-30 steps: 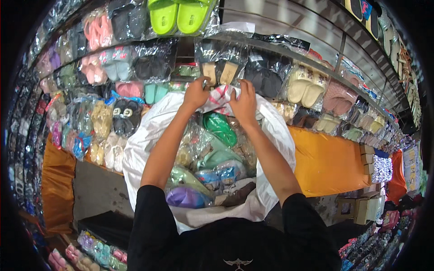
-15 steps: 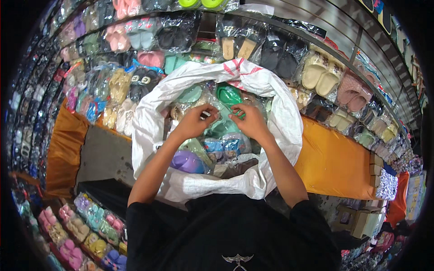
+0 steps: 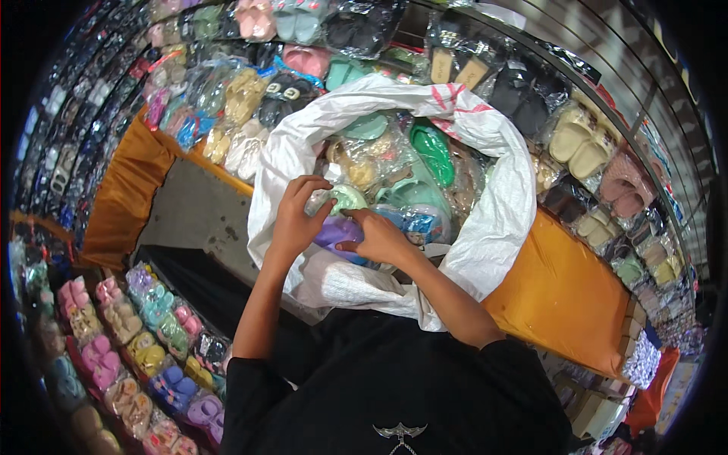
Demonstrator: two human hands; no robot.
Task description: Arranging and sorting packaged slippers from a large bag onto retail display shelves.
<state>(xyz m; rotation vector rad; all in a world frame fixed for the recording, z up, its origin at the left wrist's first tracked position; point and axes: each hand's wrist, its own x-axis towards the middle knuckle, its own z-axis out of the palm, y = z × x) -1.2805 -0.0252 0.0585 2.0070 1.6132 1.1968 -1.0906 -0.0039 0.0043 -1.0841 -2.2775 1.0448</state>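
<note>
A large white woven sack [image 3: 504, 205] stands gaping in front of me, filled with slippers in clear plastic wrappers. My left hand [image 3: 299, 216] reaches over its left side, thumb and fingers apart at the edge of a pale green wrapped slipper [image 3: 349, 199]. From the other side my right hand [image 3: 377, 236] comes to the same slipper. Its forefinger touches the wrapper and its thumb lies apart, over a purple slipper [image 3: 334, 233]. Deeper in the sack are a bright green slipper [image 3: 432, 152], a mint slipper [image 3: 413, 193] and a blue package [image 3: 417, 222].
Wrapped slippers line the display behind the sack, among them a cream pair [image 3: 580, 140]. Orange cloth [image 3: 553, 292] covers a stand at the right, and more orange cloth [image 3: 125, 197] hangs at the left. Rows of colourful slippers [image 3: 136, 356] fill the lower left.
Both hands have moved from the sack's middle toward its near left part, by the pale green and purple slippers. The view has shifted, so the sack appears farther right.
</note>
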